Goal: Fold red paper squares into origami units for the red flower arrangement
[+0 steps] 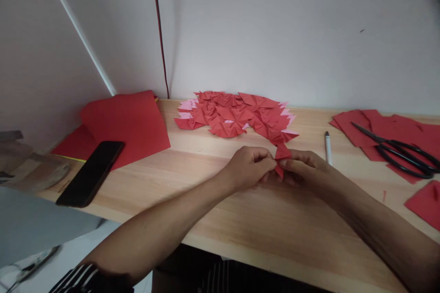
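Between my two hands is a small folded red paper piece [283, 152], held above the wooden table [220, 219]. My left hand [252, 165] pinches its left side, fingers curled in. My right hand [302, 168] grips the right side with the thumb on top; its lower fingers are partly hidden. Just beyond the hands lies a pile of folded red and pink paper pieces [237, 113], spread near the wall with pointed tips showing at both ends. A white pen [328, 149] with a dark tip lies to the right of my right hand.
Black-handled scissors [398, 151] rest on red paper sheets [395, 128] at the right. Another red piece [428, 203] lies near the right edge. At the left, a black phone [91, 173] overlaps large red sheets [127, 123]. A dark red cable [158, 23] hangs along the wall.
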Action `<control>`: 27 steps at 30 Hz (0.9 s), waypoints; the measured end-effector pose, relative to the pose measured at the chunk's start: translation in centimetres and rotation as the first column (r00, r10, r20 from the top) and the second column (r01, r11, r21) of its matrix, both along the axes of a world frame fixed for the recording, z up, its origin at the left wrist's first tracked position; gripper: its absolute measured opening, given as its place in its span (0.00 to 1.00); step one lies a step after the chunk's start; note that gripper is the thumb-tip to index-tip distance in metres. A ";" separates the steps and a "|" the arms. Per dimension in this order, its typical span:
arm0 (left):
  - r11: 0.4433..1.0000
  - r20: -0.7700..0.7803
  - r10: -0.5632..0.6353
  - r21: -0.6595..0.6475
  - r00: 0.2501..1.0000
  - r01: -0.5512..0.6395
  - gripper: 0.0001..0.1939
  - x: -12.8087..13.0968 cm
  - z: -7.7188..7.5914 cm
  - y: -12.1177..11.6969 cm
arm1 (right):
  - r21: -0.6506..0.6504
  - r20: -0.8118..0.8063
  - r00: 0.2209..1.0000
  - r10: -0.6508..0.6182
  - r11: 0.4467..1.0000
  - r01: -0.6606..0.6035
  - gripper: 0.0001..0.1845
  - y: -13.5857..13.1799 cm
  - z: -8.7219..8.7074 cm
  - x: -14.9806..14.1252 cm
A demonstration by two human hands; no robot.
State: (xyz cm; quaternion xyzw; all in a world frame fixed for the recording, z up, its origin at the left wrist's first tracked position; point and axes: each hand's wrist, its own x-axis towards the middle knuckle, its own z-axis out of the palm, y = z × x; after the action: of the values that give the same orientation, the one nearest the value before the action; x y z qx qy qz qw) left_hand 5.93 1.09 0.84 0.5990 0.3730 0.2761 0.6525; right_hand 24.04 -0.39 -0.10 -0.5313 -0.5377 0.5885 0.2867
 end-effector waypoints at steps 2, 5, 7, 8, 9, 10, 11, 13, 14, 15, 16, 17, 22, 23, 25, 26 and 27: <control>1.000 -0.003 -0.009 0.007 1.000 0.009 0.10 0.0 -0.1 0.0 | 0.011 0.005 1.000 -0.009 1.000 0.009 0.15 0.0 0.0 -0.1; 1.000 -0.009 0.003 0.007 1.000 -0.003 0.10 -0.1 -0.2 0.1 | 0.029 0.021 1.000 0.001 1.000 -0.001 0.15 0.0 0.0 -0.3; 1.000 -0.001 0.021 -0.019 1.000 -0.021 0.10 0.0 -0.3 0.2 | 0.044 0.031 0.999 0.015 0.999 -0.016 0.16 0.0 0.0 -0.3; 0.999 0.009 0.027 -0.037 1.000 -0.027 0.10 0.0 -0.3 0.2 | 0.046 0.034 0.999 0.020 0.999 -0.021 0.16 0.0 -0.1 -0.3; 0.998 0.022 0.035 -0.053 0.999 -0.034 0.09 0.1 -0.3 0.2 | 0.046 0.034 0.999 0.022 0.999 -0.023 0.17 0.1 -0.1 -0.3; 0.997 0.034 0.043 -0.068 0.999 -0.041 0.09 0.1 -0.3 0.2 | 0.044 0.035 0.999 0.018 0.999 -0.019 0.19 0.1 -0.1 -0.2; 0.995 0.042 0.051 -0.083 0.998 -0.047 0.10 0.2 -0.3 0.2 | 0.044 0.036 0.999 0.011 0.999 -0.012 0.20 0.2 -0.1 -0.2; 0.991 0.060 0.067 -0.116 0.996 -0.060 0.11 0.2 -0.2 0.2 | 0.074 0.052 0.999 -0.005 0.997 0.001 0.22 0.2 0.1 -0.1; 0.988 0.075 0.080 -0.135 0.994 -0.069 0.11 0.2 -0.2 0.2 | 0.121 0.072 0.997 -0.010 0.993 0.001 0.23 0.2 0.1 0.0; 0.985 0.096 0.098 -0.155 0.991 -0.082 0.12 0.2 -0.2 0.2 | 0.190 0.101 0.995 -0.024 0.982 0.004 0.23 0.2 0.2 0.0; 0.980 0.119 0.120 -0.175 0.986 -0.098 0.12 0.2 -0.1 0.3 | 0.276 0.131 0.990 -0.052 0.961 0.014 0.22 0.1 0.3 0.1; 0.974 0.141 0.147 -0.195 0.979 -0.118 0.13 0.2 -0.1 0.3 | 0.368 0.153 0.984 -0.094 0.929 0.032 0.20 0.1 0.3 0.1; 0.946 0.196 0.224 -0.278 0.955 -0.165 0.14 0.0 -0.2 0.4 | 0.671 0.237 0.955 -0.176 0.741 -0.029 0.06 -0.1 -0.6 0.2; 0.944 0.204 0.231 -0.285 0.951 -0.168 0.14 0.0 -0.2 0.4 | 0.701 0.276 0.949 -0.151 0.707 -0.091 0.07 -0.1 -0.8 0.2; 0.940 0.213 0.242 -0.293 0.947 -0.175 0.14 0.0 -0.3 0.4 | 0.742 0.338 0.933 -0.124 0.644 -0.184 0.10 0.0 -1.0 0.3; 0.938 0.214 0.246 -0.297 0.945 -0.177 0.14 0.0 -0.3 0.4 | 0.758 0.352 0.927 -0.128 0.620 -0.202 0.11 0.0 -1.0 0.3; 0.937 0.215 0.249 -0.299 0.944 -0.179 0.14 0.0 -0.4 0.3 | 0.769 0.363 0.921 -0.140 0.603 -0.211 0.11 0.0 -0.9 0.4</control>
State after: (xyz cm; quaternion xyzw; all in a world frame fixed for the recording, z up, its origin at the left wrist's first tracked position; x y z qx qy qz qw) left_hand 5.93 1.43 0.49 0.4185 0.3862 0.3646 0.7367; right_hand 24.40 -0.37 -0.98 -0.4416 -0.7988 0.1755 0.3688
